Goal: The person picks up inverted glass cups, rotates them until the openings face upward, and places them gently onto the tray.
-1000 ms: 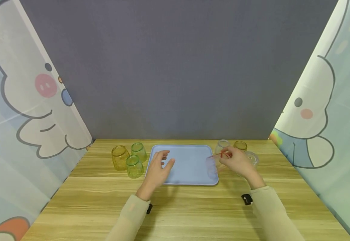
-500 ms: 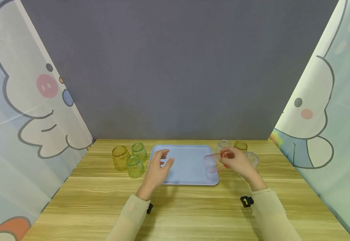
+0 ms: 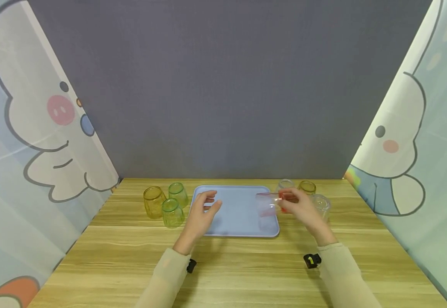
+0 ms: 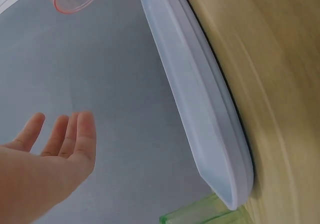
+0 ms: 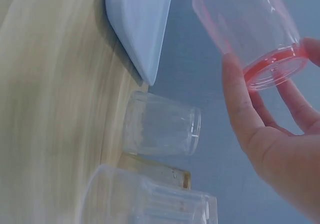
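Observation:
My right hand (image 3: 302,209) grips a clear pinkish cup (image 3: 267,204) by its red base. The cup lies on its side in the air, mouth pointing left, over the right end of a light blue tray (image 3: 242,214). In the right wrist view, fingers and thumb surround the red base of the cup (image 5: 250,24). My left hand (image 3: 200,216) hovers over the tray's left end, fingers apart and slightly bent, holding nothing. The left wrist view shows that left hand (image 4: 55,159) beside the tray (image 4: 200,84), with the cup's red rim (image 4: 75,6) at the top.
Left of the tray stand an amber glass (image 3: 154,203) and two green glasses (image 3: 173,214) (image 3: 178,194). To the right are a clear glass (image 3: 285,185), an amber one (image 3: 307,187) and another clear one (image 3: 322,205). A grey panel (image 3: 223,94) closes off the table's back.
The pinkish cup has swung up from a downward tilt to nearly level and shifted slightly left with my right hand. My left hand has stayed almost still.

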`<state>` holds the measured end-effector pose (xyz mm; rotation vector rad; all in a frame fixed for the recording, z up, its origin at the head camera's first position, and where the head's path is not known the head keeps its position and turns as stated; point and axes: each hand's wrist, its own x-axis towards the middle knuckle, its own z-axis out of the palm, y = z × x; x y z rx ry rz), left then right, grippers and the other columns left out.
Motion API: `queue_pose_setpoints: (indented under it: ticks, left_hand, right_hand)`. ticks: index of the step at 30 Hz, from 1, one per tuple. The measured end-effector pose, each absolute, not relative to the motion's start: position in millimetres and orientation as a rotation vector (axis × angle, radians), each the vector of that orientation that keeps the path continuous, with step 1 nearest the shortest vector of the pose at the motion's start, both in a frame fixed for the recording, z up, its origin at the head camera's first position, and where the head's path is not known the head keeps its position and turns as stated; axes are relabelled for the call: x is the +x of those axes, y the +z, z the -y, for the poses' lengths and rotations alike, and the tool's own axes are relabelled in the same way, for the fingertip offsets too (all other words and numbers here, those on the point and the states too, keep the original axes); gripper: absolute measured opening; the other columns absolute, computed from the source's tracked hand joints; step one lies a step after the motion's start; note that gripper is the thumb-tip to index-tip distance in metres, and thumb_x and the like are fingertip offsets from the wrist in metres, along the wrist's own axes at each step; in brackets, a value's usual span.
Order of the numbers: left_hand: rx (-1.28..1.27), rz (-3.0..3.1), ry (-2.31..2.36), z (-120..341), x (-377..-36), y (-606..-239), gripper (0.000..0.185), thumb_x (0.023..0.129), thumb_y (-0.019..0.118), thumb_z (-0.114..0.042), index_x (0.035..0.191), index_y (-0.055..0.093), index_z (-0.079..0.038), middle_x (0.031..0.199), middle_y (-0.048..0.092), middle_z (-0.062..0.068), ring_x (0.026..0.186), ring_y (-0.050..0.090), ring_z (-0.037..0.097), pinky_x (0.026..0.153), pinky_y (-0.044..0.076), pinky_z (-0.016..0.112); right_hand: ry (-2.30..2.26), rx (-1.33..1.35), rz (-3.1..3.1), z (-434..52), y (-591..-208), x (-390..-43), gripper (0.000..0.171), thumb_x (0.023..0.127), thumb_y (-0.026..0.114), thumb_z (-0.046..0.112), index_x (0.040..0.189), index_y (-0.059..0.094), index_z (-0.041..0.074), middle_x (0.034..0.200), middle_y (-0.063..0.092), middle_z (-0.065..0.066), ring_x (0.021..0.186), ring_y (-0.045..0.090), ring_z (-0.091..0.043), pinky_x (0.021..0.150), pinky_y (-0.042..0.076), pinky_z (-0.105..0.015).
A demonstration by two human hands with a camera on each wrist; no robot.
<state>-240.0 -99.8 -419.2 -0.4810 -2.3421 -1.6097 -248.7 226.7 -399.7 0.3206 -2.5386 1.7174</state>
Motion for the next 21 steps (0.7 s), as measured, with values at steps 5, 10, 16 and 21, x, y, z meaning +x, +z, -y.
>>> queue_pose_setpoints:
  ticks: [5, 10, 16, 21]
  left_hand:
    - [-0.484, 2.333, -1.655, 99, -242, -420, 0.044, 0.103, 0.062, -0.031, 0.140, 0.056, -0.008, 0.132, 0.055, 0.013, 0.124, 0.053, 0.034, 0.101, 0.046, 0.051]
    - [-0.469, 2.329, -1.702, 96, -242, -418, 0.046, 0.103, 0.062, -0.032, 0.141, 0.055, -0.007, 0.135, 0.055, 0.015, 0.125, 0.054, 0.031, 0.102, 0.045, 0.051]
    - [-0.499, 2.310, -1.736, 95, -243, -417, 0.045, 0.103, 0.060, -0.030, 0.141, 0.054, -0.007, 0.136, 0.054, 0.018, 0.125, 0.054, 0.031, 0.104, 0.045, 0.051]
    - [-0.510, 2.297, -1.772, 94, -244, -416, 0.045, 0.104, 0.060, -0.030, 0.142, 0.054, -0.008, 0.136, 0.054, 0.014, 0.126, 0.053, 0.032, 0.105, 0.043, 0.051]
  right_hand:
    - [1.770, 0.318, 2.499, -222, -403, -250, 0.048, 0.097, 0.068, 0.015, 0.138, 0.053, -0.007, 0.132, 0.057, -0.028, 0.117, 0.060, -0.037, 0.084, 0.057, -0.027]
    - [1.869, 0.301, 2.427, -216, -405, -250, 0.047, 0.097, 0.067, 0.009, 0.138, 0.053, -0.008, 0.130, 0.057, -0.029, 0.106, 0.063, -0.022, 0.084, 0.058, -0.028]
    - [1.970, 0.317, 2.349, -209, -405, -249, 0.045, 0.096, 0.067, 0.007, 0.136, 0.054, -0.009, 0.127, 0.057, -0.029, 0.102, 0.064, -0.015, 0.085, 0.058, -0.029]
    - [2.007, 0.345, 2.316, -205, -408, -248, 0.045, 0.096, 0.066, 0.006, 0.136, 0.053, -0.009, 0.126, 0.057, -0.027, 0.101, 0.063, -0.015, 0.086, 0.058, -0.031]
